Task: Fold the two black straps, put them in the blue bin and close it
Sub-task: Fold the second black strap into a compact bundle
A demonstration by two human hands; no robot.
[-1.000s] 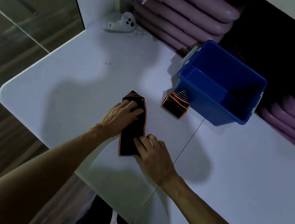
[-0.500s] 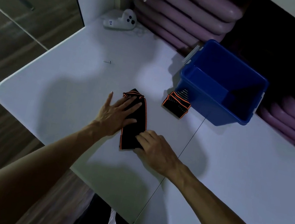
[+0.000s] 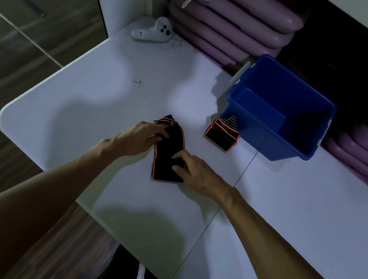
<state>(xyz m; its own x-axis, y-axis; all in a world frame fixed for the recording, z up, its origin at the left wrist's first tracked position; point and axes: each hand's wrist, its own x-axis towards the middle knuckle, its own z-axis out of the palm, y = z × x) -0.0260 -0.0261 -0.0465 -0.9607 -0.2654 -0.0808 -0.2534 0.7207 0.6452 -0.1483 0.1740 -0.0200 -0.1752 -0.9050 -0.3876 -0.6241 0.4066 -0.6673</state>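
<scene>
Vs 0.5 s ago: left hand (image 3: pixel 140 137) no longer flat, fingers now curled, grip pinching the far end of the strap (image 3: pixel 167 153). Right hand (image 3: pixel 193 169) has slid up onto the strap's middle, fingers pressing it flat, not clamped. Strap lies on the white tabletop (image 3: pixel 299 221): soft black fabric, orange-edged, partly folded, long rectangle. Second strap (image 3: pixel 222 135) already folded into a small square, just beside the blue bin (image 3: pixel 273 145). Bin is smooth rigid plastic, rectangular, open. White controller (image 3: pixel 152 31) sits at the far corner.
</scene>
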